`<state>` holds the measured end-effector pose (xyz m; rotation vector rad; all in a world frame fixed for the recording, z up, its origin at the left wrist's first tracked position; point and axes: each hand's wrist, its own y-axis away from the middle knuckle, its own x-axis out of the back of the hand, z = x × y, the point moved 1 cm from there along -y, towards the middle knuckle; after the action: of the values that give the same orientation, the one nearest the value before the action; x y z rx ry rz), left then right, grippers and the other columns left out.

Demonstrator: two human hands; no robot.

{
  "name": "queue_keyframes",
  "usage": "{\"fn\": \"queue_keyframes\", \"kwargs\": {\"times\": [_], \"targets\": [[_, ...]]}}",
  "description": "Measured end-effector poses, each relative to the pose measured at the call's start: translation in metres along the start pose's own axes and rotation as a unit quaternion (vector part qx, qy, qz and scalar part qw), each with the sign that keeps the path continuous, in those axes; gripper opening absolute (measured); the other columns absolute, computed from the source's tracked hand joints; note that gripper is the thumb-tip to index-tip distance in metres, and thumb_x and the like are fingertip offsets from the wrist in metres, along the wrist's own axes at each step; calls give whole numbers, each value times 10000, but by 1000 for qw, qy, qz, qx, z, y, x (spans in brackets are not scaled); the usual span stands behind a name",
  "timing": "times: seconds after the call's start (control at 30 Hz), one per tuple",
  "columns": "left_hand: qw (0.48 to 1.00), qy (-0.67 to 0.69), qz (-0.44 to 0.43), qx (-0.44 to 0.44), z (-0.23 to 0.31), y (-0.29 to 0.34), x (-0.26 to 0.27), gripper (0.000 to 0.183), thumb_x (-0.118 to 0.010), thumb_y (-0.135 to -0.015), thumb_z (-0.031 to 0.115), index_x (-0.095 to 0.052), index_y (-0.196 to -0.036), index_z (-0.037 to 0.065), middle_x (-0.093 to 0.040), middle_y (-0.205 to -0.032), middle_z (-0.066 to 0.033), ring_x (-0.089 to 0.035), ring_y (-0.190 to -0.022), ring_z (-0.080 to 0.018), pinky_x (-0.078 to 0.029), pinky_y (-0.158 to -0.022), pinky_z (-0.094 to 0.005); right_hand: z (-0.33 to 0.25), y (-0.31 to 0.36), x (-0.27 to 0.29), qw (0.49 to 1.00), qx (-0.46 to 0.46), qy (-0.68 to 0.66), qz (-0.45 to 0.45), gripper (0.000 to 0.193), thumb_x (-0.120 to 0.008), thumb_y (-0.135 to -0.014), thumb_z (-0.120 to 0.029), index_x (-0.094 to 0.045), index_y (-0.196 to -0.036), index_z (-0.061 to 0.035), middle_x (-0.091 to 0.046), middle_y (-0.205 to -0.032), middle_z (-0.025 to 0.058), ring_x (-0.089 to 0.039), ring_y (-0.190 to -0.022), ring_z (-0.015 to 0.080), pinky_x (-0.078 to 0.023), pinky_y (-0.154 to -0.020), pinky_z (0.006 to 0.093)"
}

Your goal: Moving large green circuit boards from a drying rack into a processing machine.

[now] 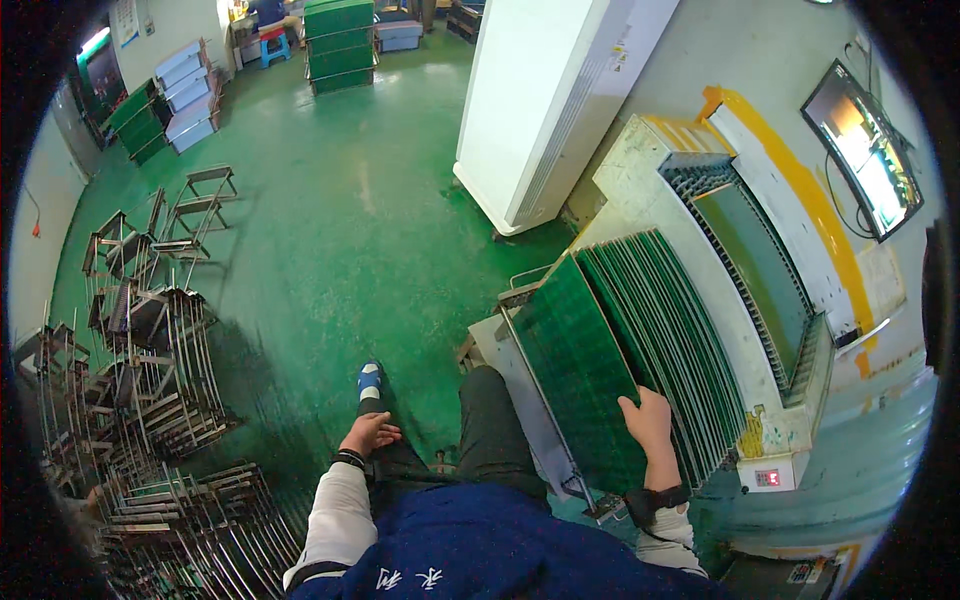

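My right hand point(652, 418) is at the top edge of the leftmost green panel point(575, 350), thumb on its face and fingers behind the edge. That flat, board-like panel leans apart from a row of similar green panels point(665, 330) standing on edge in a metal rack point(540, 385). Over my lap hangs my left hand point(371, 434), empty, its fingers loosely stretched. Just right of the rack, a pale machine point(650, 165) has a long toothed slot holding one greenish panel point(755, 265).
Empty metal racks point(170, 350) crowd the floor at left. A tall white cabinet point(535, 110) stands beyond the panels. A lit screen point(865, 150) hangs on the right wall. Green stacks point(340, 45) and grey boxes point(188, 95) stand far off, near a person on a stool point(274, 47).
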<state>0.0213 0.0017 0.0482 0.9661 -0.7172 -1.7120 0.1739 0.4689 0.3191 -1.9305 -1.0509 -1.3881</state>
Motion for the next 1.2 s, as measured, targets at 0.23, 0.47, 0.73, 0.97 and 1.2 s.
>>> {"fn": "queue_keyframes", "kwargs": {"times": [0.23,0.47,0.73,0.97,1.2], "targets": [[1000,-5,-2,-2,-1,-4,1,439,-554,-918,271,-433,-1247,7,-643,-985,-196,-668,-824,-277,-544,-665,-322,-6,-1,0,1000,-22,21,4,307,-654,-769,-255,-646,-940,0,-641,-819,215,-612,-805,382,-473,-702,438],[1000,-4,1,-6,-1,0,0,438,-562,-913,275,-439,-1242,13,-645,-983,-194,-669,-835,-282,-546,-667,-326,-3,1,-3,998,-10,47,31,303,-651,-776,-244,-630,-933,14,-635,-813,229,-609,-810,391,-469,-700,452],[1000,-12,2,-7,-2,-5,1,416,-548,-919,277,-446,-1226,15,-653,-955,-176,-676,-785,-265,-544,-634,-315,-2,2,-7,998,1,30,47,291,-651,-782,-248,-619,-896,18,-631,-799,232,-604,-793,404,-467,-687,460],[1000,-4,-6,-2,-6,-13,5,406,-538,-924,267,-444,-1232,20,-653,-943,-171,-677,-768,-263,-528,-591,-298,-19,7,5,998,16,0,61,368,-628,-824,-189,-568,-1151,-32,-642,-996,222,-613,-914,387,-490,-764,442],[1000,-20,3,4,-3,-6,-1,421,-527,-929,271,-436,-1249,13,-649,-971,-184,-669,-808,-257,-529,-642,-301,-26,9,14,979,162,-40,120,476,-598,-832,-89,-488,-1295,-108,-600,-1165,172,-601,-1005,358,-497,-818,395]]}}
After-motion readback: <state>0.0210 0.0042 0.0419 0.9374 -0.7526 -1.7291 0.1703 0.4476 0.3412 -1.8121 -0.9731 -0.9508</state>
